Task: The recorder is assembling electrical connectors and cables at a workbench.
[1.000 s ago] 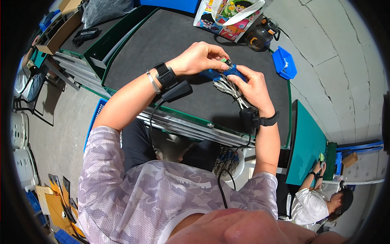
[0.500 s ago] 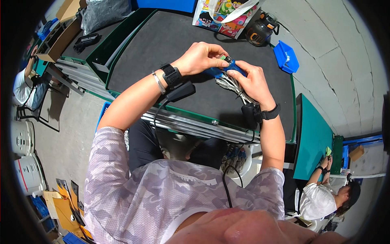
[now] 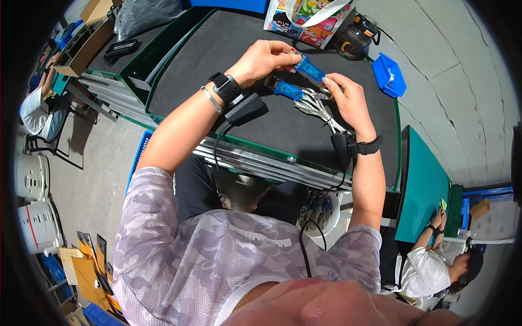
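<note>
Over the dark tabletop [image 3: 212, 70], a translucent blue cable connector [image 3: 311, 69] is held between my two hands. My left hand [image 3: 263, 62] pinches its far-left end, where a small bit of red shows. My right hand [image 3: 349, 103] has thumb and forefinger closed on its other end. Just nearer to me is a second blue connector [image 3: 288, 90] with a metal plug end. A coiled silver cable [image 3: 318, 108] runs from it beneath my right hand. Whether the cable rests on the table or hangs is unclear.
A colourful bag [image 3: 307, 24] and a dark bottle [image 3: 354, 38] stand at the table's far edge. Right of them is a blue bin [image 3: 389, 75]. Below the table, a white bucket [image 3: 326, 214] holds similar cables. A person [image 3: 432, 266] works at the right.
Both hands have moved a little farther away and apart. The held connector now shows along its length between them, and the second connector has come into clear sight.
</note>
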`<state>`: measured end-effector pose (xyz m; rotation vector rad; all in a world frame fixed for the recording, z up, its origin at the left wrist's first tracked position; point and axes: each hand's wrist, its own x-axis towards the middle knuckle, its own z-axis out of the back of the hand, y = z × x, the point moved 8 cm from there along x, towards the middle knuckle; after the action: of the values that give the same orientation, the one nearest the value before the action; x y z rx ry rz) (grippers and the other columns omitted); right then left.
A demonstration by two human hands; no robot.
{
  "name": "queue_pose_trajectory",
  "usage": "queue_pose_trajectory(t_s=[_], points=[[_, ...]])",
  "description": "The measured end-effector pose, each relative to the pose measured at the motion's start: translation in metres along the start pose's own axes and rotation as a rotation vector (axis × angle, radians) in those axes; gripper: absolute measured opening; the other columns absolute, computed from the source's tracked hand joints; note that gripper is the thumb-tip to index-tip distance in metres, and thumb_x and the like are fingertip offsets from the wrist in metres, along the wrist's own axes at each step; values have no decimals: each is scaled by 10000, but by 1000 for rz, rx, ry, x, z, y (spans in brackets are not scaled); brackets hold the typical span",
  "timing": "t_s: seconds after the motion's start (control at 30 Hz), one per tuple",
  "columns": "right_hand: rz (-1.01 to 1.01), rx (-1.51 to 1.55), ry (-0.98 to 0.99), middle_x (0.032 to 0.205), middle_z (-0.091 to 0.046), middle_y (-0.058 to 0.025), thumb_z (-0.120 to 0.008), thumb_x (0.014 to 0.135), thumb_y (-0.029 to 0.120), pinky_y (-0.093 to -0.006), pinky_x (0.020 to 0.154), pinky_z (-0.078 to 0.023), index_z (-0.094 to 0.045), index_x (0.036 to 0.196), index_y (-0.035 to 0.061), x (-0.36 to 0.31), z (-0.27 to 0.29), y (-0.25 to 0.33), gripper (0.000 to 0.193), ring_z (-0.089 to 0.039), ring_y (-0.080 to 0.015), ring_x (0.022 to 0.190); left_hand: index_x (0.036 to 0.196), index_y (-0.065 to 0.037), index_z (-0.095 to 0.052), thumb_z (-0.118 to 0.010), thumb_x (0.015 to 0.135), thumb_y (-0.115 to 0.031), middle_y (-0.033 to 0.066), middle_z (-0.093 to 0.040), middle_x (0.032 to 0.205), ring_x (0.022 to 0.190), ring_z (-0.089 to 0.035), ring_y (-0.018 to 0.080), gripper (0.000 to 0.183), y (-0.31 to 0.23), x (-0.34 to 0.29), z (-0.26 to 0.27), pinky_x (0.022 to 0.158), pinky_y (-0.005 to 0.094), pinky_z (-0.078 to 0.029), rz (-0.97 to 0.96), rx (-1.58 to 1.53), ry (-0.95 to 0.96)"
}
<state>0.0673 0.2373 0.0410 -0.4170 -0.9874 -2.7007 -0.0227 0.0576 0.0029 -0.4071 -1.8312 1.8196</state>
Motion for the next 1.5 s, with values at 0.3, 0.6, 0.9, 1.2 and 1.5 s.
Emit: queue_pose_trajectory(t_s=[0.3, 0.6, 0.9, 1.2, 1.5], points=[[-43, 127, -71, 733, -690, -74, -667, 932, 254, -292, 631, -472, -718, 982, 11, -3, 2, -5, 254, -605, -121, 650, 1082, -15, -665, -732, 907, -274, 27, -684, 917, 834, -630, 77, 320, 0, -1, -6, 729, 209, -467, 1, -52, 67], [-164, -43, 257, 956, -683, -141, -759, 817, 385, -345, 815, -500, -594, 1200, 61, -14, 3, -2, 529, -665, -254, 885, 1069, -2, -691, -669, 944, -316, 3, -661, 892, 823, -583, 85, 338, 22, 15, 19, 767, 237, -467, 44, 319, 56], [-99, -222, 438, 971, -683, -204, -783, 702, 228, -436, 820, -510, -561, 1195, 48, -25, -21, 6, 570, -666, -372, 948, 1161, -13, -660, -673, 937, -243, 81, -692, 1100, 1033, -624, 153, 321, 5, 11, 38, 941, 296, -474, -108, 340, -229], [85, -61, 125, 1073, -695, -175, -773, 756, 153, -367, 875, -514, -553, 1268, 28, -15, -2, 21, 571, -683, -249, 995, 1111, -5, -649, -632, 949, -170, 61, -682, 1030, 939, -646, 131, 232, -48, -110, 19, 852, 292, -509, -349, -120, -304], [389, 21, 73, 1165, -651, -160, -698, 826, -5, -354, 897, -507, -530, 1330, 33, -70, -20, 118, 532, -657, -260, 1032, 1278, 45, -526, -742, 878, -308, 184, -630, 1104, 1104, -621, 281, 575, -15, -232, -61, 935, 371, -509, -390, 113, -142]])
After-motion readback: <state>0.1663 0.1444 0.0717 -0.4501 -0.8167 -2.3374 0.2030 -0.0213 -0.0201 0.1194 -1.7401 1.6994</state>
